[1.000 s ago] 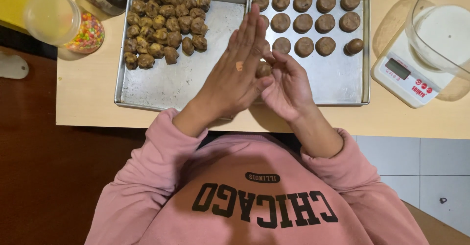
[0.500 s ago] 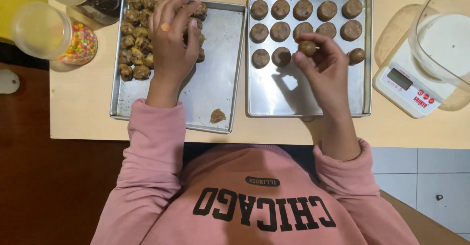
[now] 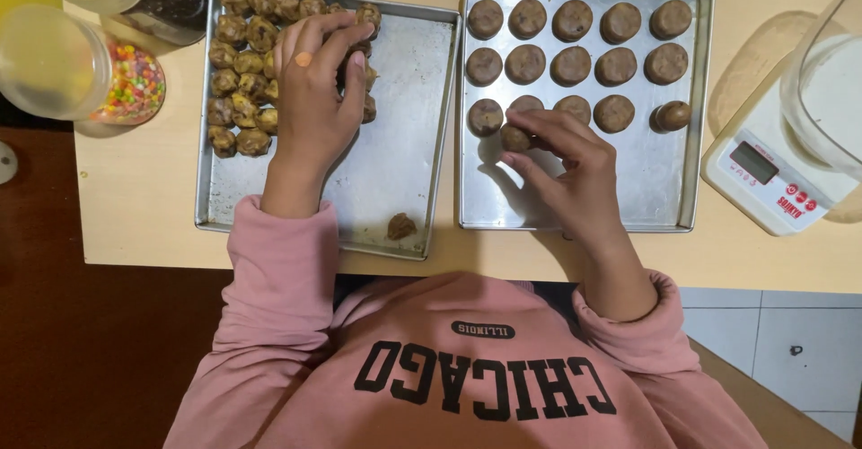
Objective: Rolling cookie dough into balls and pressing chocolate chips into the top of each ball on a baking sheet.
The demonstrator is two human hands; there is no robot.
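- The rolled dough ball (image 3: 515, 137) sits pinched in the right hand (image 3: 575, 175) fingertips, low over the right tray (image 3: 584, 211), just below the third row of smooth balls (image 3: 575, 58).
- Fingers are curled snug round it, thumb underneath, so that's a closed grip on the ball.
- Left hand (image 3: 314, 108) is over the rough dough lumps (image 3: 238, 81) in the left tray (image 3: 395, 162), fingers bent down into the pile; can't tell if it's actually got one.
- One stray lump (image 3: 400, 225) lies alone near that tray's front edge.
- Off to the sides: a jar of coloured sprinkles (image 3: 126, 81) and a white kitchen scale (image 3: 772, 180) on the wooden table (image 3: 135, 206).
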